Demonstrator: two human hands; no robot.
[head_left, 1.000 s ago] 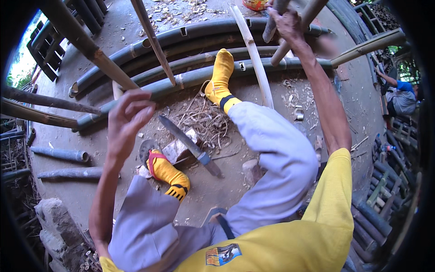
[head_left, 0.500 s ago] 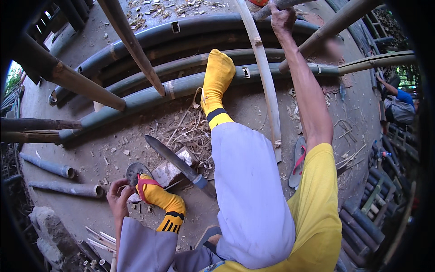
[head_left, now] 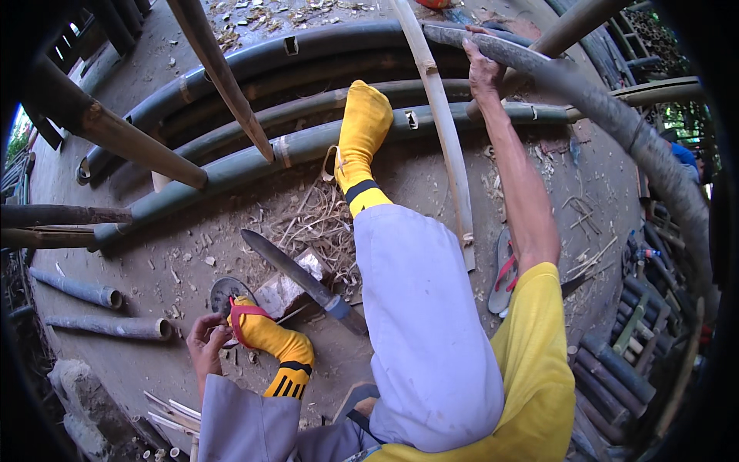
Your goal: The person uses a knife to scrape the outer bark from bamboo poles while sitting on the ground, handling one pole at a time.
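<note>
My right hand [head_left: 483, 68], its arm stretched far forward, grips a long grey bamboo pole [head_left: 600, 100] near one end. This pole appears to bow down the right side of the view. Low on the left, my left hand [head_left: 206, 339] is loosely curled beside my yellow-socked foot, thumb apart from the fingers and nothing visible in it. That foot wears a flip-flop [head_left: 248, 317] with a red strap. My other yellow-socked foot [head_left: 365, 127] rests against a green bamboo pole [head_left: 319, 143]. Between my feet a large knife [head_left: 289, 269] leans across a whitish block [head_left: 281, 296].
A pale split bamboo strip [head_left: 443, 115] crosses the poles in front of me. Shavings [head_left: 315, 231] litter the ground. Two short bamboo pieces [head_left: 108, 327] lie left, above a rock [head_left: 81, 393]. Another flip-flop [head_left: 502, 273] lies right, near stacked bamboo [head_left: 616, 385]. A person in blue [head_left: 685, 156] is partly hidden.
The pole in my right hand has swung to the right and now spans the upper right, covering much of the person there. My left hand has moved slightly down off the flip-flop's edge.
</note>
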